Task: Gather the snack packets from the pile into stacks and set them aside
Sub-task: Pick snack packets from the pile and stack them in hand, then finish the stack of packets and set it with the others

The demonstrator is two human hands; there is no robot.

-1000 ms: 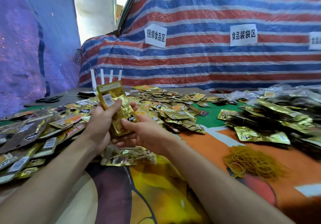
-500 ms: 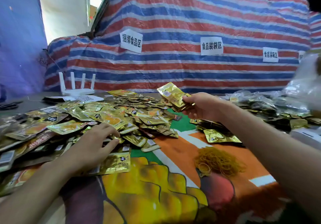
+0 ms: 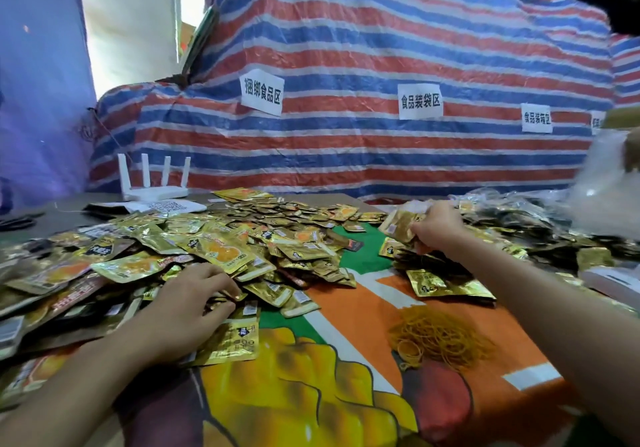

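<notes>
A wide pile of gold snack packets covers the left and middle of the table. My left hand rests palm down at the pile's near edge, fingers curled onto loose packets. My right hand is stretched out to the right, shut on a small stack of gold packets, just above the heap of set-aside packets on the right. One loose packet lies beside my left wrist.
A tangle of yellow rubber bands lies on the orange printed cloth in front. A white router stands at the back left. A striped tarp with paper labels forms the back wall. Clear plastic bags sit far right.
My right hand has carried the stack of packets from the centre out to the right, down to the heap. My left hand let go of it and dropped onto the pile.
</notes>
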